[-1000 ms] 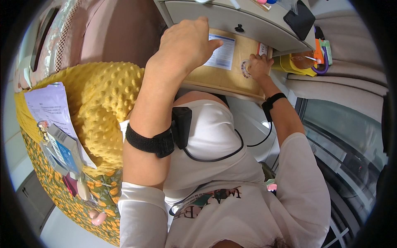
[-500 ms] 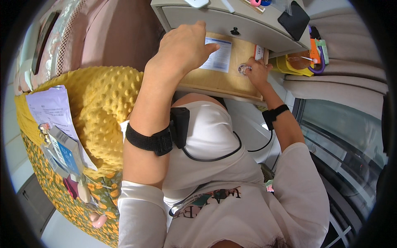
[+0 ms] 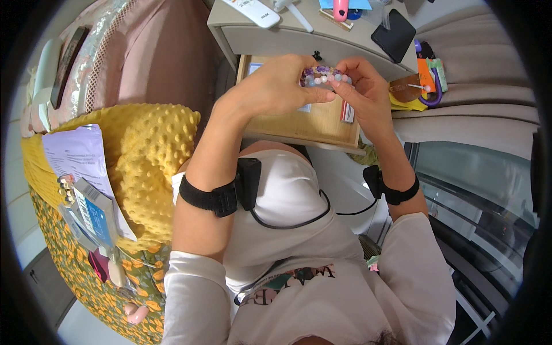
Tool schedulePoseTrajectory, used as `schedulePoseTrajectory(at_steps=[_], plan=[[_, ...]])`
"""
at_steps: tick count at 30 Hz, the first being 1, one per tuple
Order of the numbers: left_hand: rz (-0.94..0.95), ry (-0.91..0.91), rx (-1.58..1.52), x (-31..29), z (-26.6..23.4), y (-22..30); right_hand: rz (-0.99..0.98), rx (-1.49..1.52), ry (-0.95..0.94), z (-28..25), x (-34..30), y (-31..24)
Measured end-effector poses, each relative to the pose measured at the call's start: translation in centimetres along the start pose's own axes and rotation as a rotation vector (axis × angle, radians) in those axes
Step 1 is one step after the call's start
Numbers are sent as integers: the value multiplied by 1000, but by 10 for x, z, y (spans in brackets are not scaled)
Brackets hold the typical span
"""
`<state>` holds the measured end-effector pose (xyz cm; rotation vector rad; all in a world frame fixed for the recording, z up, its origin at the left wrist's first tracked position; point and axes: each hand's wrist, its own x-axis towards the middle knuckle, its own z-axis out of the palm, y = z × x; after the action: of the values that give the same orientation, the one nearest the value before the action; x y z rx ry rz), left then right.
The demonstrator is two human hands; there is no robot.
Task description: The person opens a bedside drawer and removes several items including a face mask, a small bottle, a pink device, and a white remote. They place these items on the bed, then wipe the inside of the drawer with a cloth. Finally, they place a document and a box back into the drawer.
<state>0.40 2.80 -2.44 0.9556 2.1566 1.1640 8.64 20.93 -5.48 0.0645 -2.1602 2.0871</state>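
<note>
Beaded bracelets (image 3: 322,79) in purple, white, pink and pale blue are held up between both hands, over the open wooden drawer (image 3: 276,125). My right hand (image 3: 368,95) pinches their right end between thumb and fingers. At their left end, my left hand (image 3: 276,86) curls round the beads, its thumb stretched below them; most of its fingers are hidden. Beneath the hands, the drawer holds a printed sheet (image 3: 255,68), largely covered by my left hand, and a small red and white box (image 3: 347,111).
On the grey cabinet top lie a white remote control (image 3: 253,11), a black flat case (image 3: 393,35) and a pink item (image 3: 340,9). A yellow container (image 3: 405,103) stands right of it. To the left, a yellow blanket (image 3: 152,155) bears papers (image 3: 75,149) and a blue-white box (image 3: 96,211).
My right hand has lifted the bracelets out of the drawer and up to the left. My left hand has come down and right to meet them. The view has shifted slightly.
</note>
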Motion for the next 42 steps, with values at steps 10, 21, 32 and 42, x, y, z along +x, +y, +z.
schedulePoseTrajectory(at_steps=[10, 21, 32, 42], plan=[[4, -145, -632, -1, -14, 4, 105, 204, 108, 7, 4, -14], [-129, 197, -964, -3, -26, -7, 349, -473, 284, -58, -21, 97], [-194, 349, -1151, 2, -26, -9, 646, -1595, 32, -57, -29, 227], [-141, 393, -1040, 3, -24, -13, 954, -1149, 171, -57, -25, 232]])
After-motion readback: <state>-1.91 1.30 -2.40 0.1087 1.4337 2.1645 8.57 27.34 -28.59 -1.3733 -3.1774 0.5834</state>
